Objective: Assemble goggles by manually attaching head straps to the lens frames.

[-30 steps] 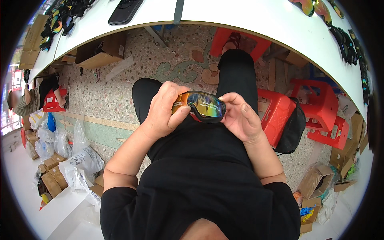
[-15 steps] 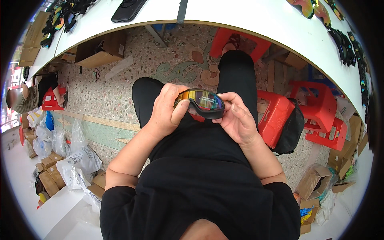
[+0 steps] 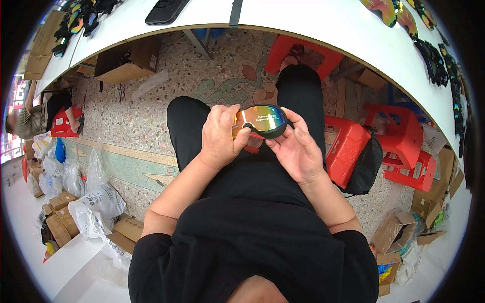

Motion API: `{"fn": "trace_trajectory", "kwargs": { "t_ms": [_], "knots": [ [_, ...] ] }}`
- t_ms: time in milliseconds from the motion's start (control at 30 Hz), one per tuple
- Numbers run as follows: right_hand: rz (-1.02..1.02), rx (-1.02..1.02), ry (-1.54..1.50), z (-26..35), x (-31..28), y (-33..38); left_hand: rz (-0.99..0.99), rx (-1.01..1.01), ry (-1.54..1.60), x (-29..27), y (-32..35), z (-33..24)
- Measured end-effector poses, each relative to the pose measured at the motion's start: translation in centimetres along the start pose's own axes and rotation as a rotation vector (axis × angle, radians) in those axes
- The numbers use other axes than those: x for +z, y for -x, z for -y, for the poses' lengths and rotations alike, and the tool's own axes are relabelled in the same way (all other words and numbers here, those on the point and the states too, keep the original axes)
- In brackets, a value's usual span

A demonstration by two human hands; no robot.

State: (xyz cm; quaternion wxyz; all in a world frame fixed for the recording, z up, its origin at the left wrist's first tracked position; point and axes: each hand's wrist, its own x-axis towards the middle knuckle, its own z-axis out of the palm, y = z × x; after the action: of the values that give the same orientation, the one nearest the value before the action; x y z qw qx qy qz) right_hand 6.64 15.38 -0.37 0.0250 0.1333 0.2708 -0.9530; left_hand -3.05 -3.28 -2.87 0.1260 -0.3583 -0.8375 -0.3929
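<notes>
Above the person's lap (image 3: 252, 179), one pair of goggles (image 3: 262, 119) is held between both hands, mirrored lens facing up and black frame visible along its near and right edges. Left hand (image 3: 220, 134): clamps the left end of the goggles, thumb on the near side, fingers on the far side. Right hand (image 3: 299, 149): brackets the right end, palm partly turned up, one digit at the far right rim and others at the near underside; how firmly they pinch cannot be told.

Far side: a white table (image 3: 298, 20) carries a black phone (image 3: 166, 11) left of centre and mirrored lenses (image 3: 381, 10) at the right. Right side: a red stool (image 3: 348, 149) stands beside the right leg, with a black bag (image 3: 366, 164) against its right side. Left side: a cardboard box (image 3: 129, 63) stands beneath the table; nearer, a white plastic bag (image 3: 98, 207) lies beside small cartons (image 3: 63, 224).
</notes>
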Motion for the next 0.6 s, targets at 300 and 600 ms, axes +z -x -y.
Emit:
{"fn": "trace_trajectory", "kwargs": {
  "t_ms": [300, 600],
  "knots": [
    [-0.069, 0.045, -0.134, 0.3, -0.7, 0.2, 0.013, 0.0, 0.022, 0.5, 0.6, 0.3],
    [0.032, -0.132, 0.275, -1.2, 0.5, 0.7, -0.023, -0.103, -0.098, 0.9, 0.7, -0.4]
  ]
}}
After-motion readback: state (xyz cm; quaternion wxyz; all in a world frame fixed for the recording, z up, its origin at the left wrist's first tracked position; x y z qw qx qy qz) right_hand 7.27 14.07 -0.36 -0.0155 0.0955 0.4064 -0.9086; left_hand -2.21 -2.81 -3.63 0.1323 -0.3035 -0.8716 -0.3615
